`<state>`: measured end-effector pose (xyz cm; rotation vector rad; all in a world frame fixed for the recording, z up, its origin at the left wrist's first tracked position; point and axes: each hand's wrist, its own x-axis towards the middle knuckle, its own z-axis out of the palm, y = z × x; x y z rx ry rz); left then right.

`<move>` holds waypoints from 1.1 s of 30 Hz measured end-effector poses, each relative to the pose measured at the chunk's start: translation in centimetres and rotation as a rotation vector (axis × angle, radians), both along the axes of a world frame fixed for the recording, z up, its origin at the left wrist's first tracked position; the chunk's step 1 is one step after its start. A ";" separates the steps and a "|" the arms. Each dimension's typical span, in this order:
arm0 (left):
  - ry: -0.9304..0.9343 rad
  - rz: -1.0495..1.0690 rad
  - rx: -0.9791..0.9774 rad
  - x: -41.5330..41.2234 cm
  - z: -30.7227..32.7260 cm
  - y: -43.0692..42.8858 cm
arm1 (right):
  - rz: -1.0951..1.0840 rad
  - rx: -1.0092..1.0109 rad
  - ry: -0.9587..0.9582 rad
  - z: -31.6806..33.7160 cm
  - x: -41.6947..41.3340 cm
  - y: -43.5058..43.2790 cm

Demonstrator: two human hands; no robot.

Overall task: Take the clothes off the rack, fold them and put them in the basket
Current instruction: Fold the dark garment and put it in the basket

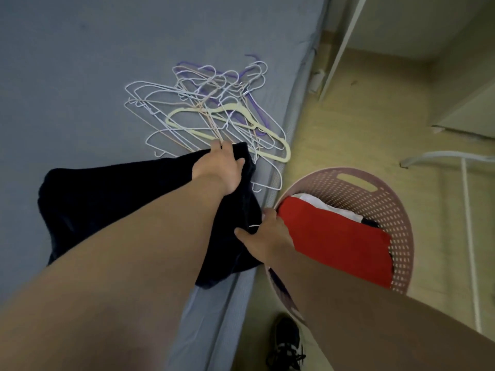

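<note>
Nearby, soft dark garment (107,204), perforated basket (388,210).

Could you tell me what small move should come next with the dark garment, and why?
Probably fold the gripped edge over leftward: left hand and right hand hold the dark garment by its edge beside the basket, and it lies spread wide on the mattress.

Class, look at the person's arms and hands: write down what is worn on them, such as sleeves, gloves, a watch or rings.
The left arm and right arm are bare, with no sleeve in view. The left hand and right hand wear no gloves; no watch, bracelet or ring shows.
</note>
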<state>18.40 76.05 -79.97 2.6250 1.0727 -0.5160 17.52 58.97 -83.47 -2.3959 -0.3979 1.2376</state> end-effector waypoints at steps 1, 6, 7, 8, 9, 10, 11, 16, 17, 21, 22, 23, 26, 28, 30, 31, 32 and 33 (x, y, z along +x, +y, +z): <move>0.022 0.015 -0.021 0.8 -0.3 -0.1 | -0.004 0.009 0.023 -0.4 0.1 0.1; 0.048 0.003 -0.047 2.8 -2.1 0.3 | -0.087 0.027 0.164 -2.5 0.0 1.1; 0.051 -0.008 -0.032 3.0 -2.3 0.7 | -0.117 0.028 0.188 -2.9 0.1 1.3; 0.055 -0.013 -0.015 3.3 -2.3 1.1 | -0.136 0.023 0.205 -3.1 0.2 1.5; 0.065 -0.016 -0.014 3.9 -2.5 1.4 | -0.155 0.024 0.231 -3.1 0.4 1.6; 0.082 -0.009 -0.029 4.6 -2.5 1.8 | -0.170 0.025 0.259 -3.2 0.6 1.6; 0.103 0.013 -0.072 5.3 -2.4 2.1 | -0.181 0.031 0.283 -3.2 0.8 1.6; 0.156 0.116 -0.285 6.6 -2.3 2.9 | -0.245 0.074 0.458 -4.4 1.2 2.2; 0.155 0.106 -0.285 6.6 -2.4 2.9 | -0.258 0.075 0.470 -4.4 1.3 2.3; 0.165 0.101 -0.293 6.6 -2.8 2.8 | -0.293 0.068 0.455 -4.7 1.0 2.7; 0.181 0.082 -0.270 6.6 -3.0 2.8 | -0.301 0.065 0.443 -5.0 0.8 2.7; 0.190 0.063 -0.242 6.7 -3.2 2.9 | -0.308 0.066 0.436 -5.1 0.6 2.6; 0.173 0.051 -0.203 6.8 -4.1 3.2 | -0.325 0.073 0.455 -5.4 0.4 2.1; 0.143 0.069 -0.214 6.8 -4.5 3.4 | -0.332 0.083 0.468 -5.5 0.4 2.0; 0.122 0.071 -0.222 6.8 -4.8 3.5 | -0.330 0.081 0.446 -5.7 0.2 2.1; 0.112 0.062 -0.224 6.7 -4.9 3.5 | -0.329 0.081 0.430 -5.8 0.1 2.3; 0.104 0.049 -0.225 6.6 -5.1 3.4 | -0.327 0.077 0.422 -5.8 0.0 2.4; 0.096 0.040 -0.227 6.6 -5.2 3.4 | -0.324 0.074 0.419 -5.8 -0.1 2.4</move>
